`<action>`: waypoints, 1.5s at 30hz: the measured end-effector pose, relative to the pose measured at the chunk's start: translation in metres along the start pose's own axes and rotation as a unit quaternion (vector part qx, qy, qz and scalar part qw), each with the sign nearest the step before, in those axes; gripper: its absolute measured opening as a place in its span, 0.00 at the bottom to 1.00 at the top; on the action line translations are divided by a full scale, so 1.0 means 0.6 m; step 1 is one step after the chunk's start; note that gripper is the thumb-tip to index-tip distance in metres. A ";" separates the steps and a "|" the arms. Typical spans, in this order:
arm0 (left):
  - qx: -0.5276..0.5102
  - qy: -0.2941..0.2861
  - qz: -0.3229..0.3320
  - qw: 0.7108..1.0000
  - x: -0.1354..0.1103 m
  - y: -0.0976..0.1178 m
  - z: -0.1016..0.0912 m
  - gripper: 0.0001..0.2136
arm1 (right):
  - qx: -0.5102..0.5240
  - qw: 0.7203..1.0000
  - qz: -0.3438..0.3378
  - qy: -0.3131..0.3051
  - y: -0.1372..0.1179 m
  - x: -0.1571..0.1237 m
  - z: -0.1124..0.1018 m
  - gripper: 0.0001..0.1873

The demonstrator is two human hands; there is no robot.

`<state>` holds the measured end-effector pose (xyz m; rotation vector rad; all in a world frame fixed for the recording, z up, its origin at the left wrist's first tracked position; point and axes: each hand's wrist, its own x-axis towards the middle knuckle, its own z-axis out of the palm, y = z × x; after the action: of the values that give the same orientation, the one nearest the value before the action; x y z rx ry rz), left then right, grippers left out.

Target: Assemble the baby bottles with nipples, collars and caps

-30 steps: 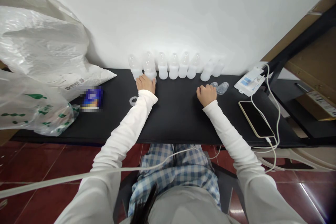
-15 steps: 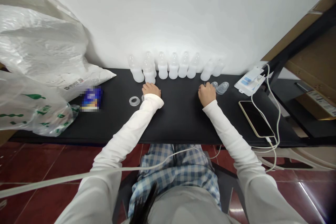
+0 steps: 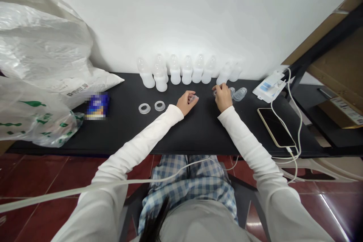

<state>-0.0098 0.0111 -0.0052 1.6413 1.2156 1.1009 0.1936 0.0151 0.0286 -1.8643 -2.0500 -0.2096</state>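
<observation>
Live from the head camera, the action was at the black table (image 3: 121,140), with both hands working out in the middle. The left hand (image 3: 185,103) had its fingers drawn in narrow, pinching a small clear piece (image 3: 193,99) at the fingertips. The right hand (image 3: 222,97) was just a short way across, its fingers closed narrow around a second clear piece (image 3: 215,92), mostly hidden by them, so its exact shape couldn't be called. Right beside that hand lay two more clear cup-shaped pieces (image 3: 240,94), with a row of frosted plastic baby bottles (image 3: 175,73) standing upright behind the hands along the white wall (image 3: 181,11), and one bottle stepped forward near the left end. Out to the left, two plastic collar rings (image 3: 144,108) lay flat, then a blurred blue packet (image 3: 98,106) beside heaped plastic bags (image 3: 42,45). Over on the right sat a white device (image 3: 269,89) and a smartphone (image 3: 275,133) tangled up with a white cable (image 3: 295,121), while a pale cable (image 3: 85,185) cut across the left sleeve (image 3: 119,162) in the foreground, below the table edge.
</observation>
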 end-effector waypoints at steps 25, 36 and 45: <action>-0.382 -0.096 -0.119 0.912 -0.002 0.024 -0.008 0.15 | 0.334 0.937 -0.040 0.095 -0.082 -0.035 0.015 0.04; -0.314 -0.068 -0.101 0.941 0.003 0.009 0.001 0.23 | 0.370 0.927 -0.042 0.050 -0.074 -0.030 0.038 0.16; -0.246 -0.023 -0.093 0.965 0.005 -0.006 0.001 0.20 | 0.480 0.875 0.030 -0.046 -0.074 -0.026 0.047 0.18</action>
<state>-0.0096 0.0146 -0.0083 1.1448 0.9459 1.1273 0.1464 0.0051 0.0030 -1.2792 -1.6355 0.7919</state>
